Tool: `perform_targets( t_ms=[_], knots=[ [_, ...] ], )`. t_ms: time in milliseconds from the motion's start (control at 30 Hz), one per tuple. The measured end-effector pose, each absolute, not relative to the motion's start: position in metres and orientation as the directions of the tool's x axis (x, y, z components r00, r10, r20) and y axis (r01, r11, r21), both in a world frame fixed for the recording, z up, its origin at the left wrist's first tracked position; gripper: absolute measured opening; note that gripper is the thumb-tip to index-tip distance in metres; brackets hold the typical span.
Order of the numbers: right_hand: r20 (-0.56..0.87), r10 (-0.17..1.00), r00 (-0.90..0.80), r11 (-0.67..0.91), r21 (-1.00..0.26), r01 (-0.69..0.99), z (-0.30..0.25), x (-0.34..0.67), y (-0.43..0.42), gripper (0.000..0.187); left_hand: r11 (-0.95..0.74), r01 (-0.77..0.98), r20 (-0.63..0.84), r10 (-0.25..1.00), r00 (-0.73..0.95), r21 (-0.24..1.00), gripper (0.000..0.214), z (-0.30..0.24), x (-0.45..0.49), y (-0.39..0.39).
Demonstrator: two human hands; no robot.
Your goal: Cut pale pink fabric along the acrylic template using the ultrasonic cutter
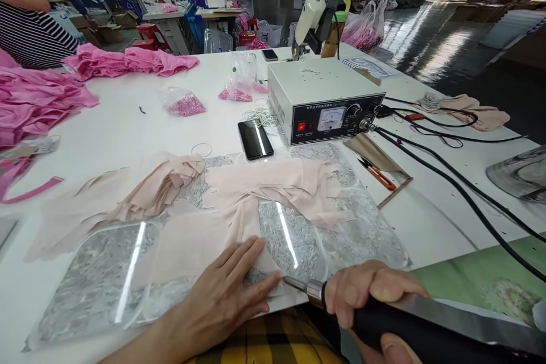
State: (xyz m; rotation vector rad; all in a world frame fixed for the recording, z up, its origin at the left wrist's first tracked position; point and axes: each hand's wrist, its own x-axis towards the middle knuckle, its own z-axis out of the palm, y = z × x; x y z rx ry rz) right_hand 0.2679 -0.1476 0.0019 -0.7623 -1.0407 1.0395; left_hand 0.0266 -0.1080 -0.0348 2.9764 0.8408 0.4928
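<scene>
My left hand lies flat with fingers outstretched, pressing on a piece of thin pale pink fabric at the front of the table. In my right hand is a handheld ultrasonic welder with a black and silver body. Its metal tip is beside my left index fingertip, at the fabric's edge; whether it touches the fabric I cannot tell. Other pale pink pieces lie in overlapping layers beyond my hands. A loose, folded bunch of the same fabric spreads to the left. Grey marbled mats lie underneath.
A control box with a dial stands behind the fabric; black cables run from it to the right. Nearby are a phone, orange thread snips and bags of pink bits. Bright pink fabric is heaped far left, near a person in stripes.
</scene>
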Motion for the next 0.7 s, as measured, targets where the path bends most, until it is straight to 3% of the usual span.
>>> perform_targets(
  t_ms=[133, 400, 700],
  knots=[
    [0.367, 0.906, 0.214, 0.418, -0.856, -0.303, 0.003, 0.258, -0.139, 0.011, -0.848, 0.52, 0.293, 0.525, 0.799, 0.103, 0.043, -0.035, 0.027, -0.109],
    [0.392, 0.902, 0.181, 0.431, -0.849, -0.306, -0.003, 0.248, -0.133, 0.013, -0.843, 0.527, 0.273, 0.536, 0.799, 0.111, 0.054, -0.036, 0.025, -0.108],
    [0.432, 0.891, 0.142, 0.454, -0.836, -0.307, -0.005, 0.251, -0.129, 0.015, -0.845, 0.514, 0.27, 0.534, 0.801, 0.145, 0.052, -0.038, 0.024, -0.107]
  ],
)
